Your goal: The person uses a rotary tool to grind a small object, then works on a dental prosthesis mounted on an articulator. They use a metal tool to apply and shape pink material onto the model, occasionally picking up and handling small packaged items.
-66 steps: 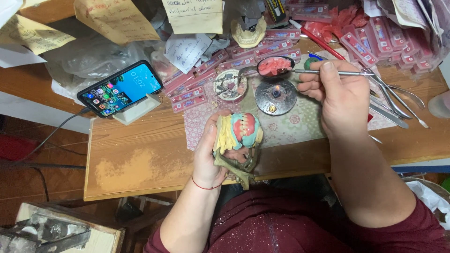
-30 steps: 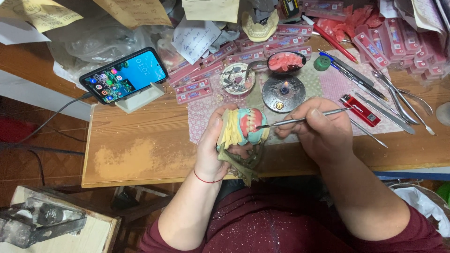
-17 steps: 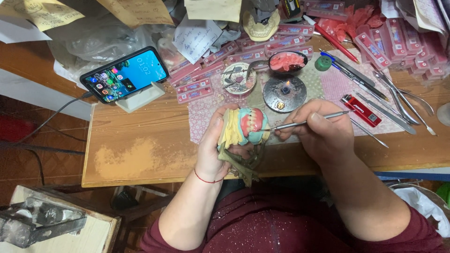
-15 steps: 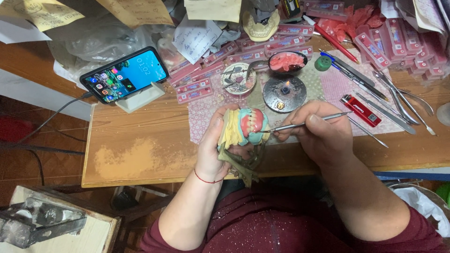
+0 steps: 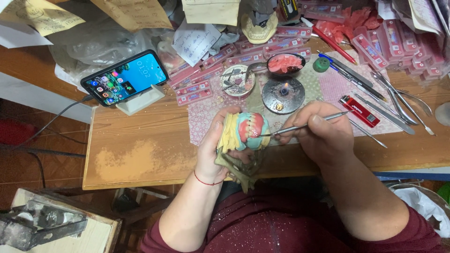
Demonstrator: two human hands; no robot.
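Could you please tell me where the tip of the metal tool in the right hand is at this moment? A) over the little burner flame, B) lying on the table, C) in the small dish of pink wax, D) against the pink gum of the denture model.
D: the right hand holds the thin metal tool with its tip against the pink gum of the denture model, which the left hand holds.

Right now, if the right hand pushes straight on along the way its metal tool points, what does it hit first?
The right hand points its thin metal tool leftward; the tip already sits at the pink wax of the denture model, held by the left hand. So the model comes first, though actual contact is hard to confirm.
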